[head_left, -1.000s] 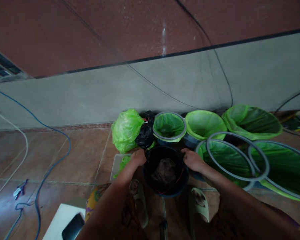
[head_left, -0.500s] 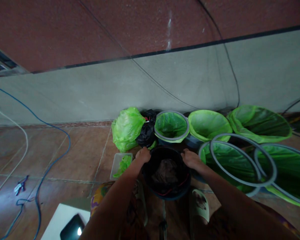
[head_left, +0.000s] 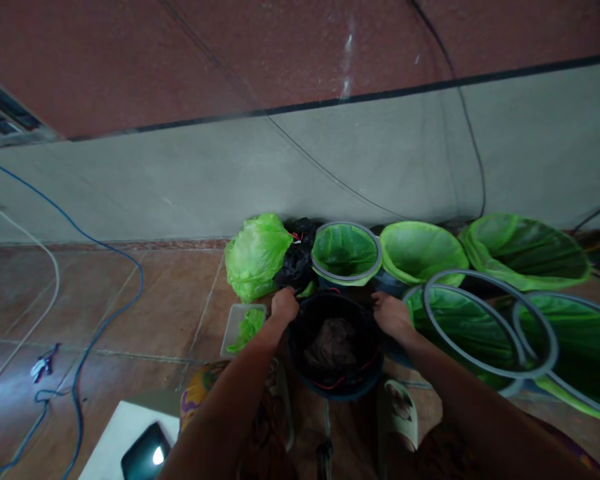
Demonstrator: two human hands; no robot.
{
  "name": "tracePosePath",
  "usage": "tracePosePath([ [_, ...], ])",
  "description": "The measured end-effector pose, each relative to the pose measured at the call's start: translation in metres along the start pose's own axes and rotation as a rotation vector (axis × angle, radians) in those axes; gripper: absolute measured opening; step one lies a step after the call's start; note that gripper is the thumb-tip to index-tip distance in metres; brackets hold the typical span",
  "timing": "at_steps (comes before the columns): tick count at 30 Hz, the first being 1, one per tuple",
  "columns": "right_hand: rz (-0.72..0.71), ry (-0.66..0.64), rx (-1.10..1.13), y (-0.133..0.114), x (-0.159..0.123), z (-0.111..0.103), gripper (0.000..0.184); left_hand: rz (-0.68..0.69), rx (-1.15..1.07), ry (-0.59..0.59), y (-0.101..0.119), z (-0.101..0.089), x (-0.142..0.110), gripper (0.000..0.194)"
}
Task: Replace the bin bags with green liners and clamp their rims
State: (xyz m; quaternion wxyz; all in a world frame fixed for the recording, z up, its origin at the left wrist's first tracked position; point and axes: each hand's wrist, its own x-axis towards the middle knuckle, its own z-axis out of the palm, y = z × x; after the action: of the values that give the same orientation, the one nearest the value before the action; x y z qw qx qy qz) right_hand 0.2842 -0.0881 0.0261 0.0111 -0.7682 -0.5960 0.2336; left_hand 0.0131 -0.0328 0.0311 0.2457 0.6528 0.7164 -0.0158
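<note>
Between my feet stands a round dark bin lined with a black trash bag [head_left: 300,343]; brownish crumpled material [head_left: 331,341] lies inside, and red drawstring shows along the rim. My left hand [head_left: 285,307] is closed on the bag's edge at the upper left of the rim. At the upper right, my right hand [head_left: 390,313] pinches the same bag's edge, pulled outward from the bin. Just behind are a bin with a green liner and grey ring [head_left: 347,252] and a tied black bag [head_left: 298,260].
A full green bag [head_left: 257,257] leans by the wall. Several green-lined bins stand to the right, with a loose grey ring [head_left: 490,320] lying across two. A plastic tray [head_left: 231,333] holds green bags. At lower left are a phone [head_left: 146,453], keys [head_left: 43,363] and a blue cable [head_left: 83,363].
My hands have moved slightly apart, the right one outward to the right, drawing the black bag's edge away from the rim. The view has shifted a little.
</note>
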Motion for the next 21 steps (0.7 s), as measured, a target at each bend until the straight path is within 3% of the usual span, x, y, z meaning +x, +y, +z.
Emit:
tracePosePath([
  [6,0.015,0.075,0.174,-0.007,-0.002,-0.010,0.040,0.011,-0.086,0.076,-0.001,-0.005,0.000,0.039],
  [16,0.144,0.203,0.537,0.000,0.003,0.000,0.034,-0.058,-0.197,0.226,0.006,-0.017,-0.002,0.041],
  [21,0.182,0.206,0.467,0.005,0.007,-0.005,0.034,-0.095,-0.215,0.206,0.002,-0.026,0.000,0.041],
])
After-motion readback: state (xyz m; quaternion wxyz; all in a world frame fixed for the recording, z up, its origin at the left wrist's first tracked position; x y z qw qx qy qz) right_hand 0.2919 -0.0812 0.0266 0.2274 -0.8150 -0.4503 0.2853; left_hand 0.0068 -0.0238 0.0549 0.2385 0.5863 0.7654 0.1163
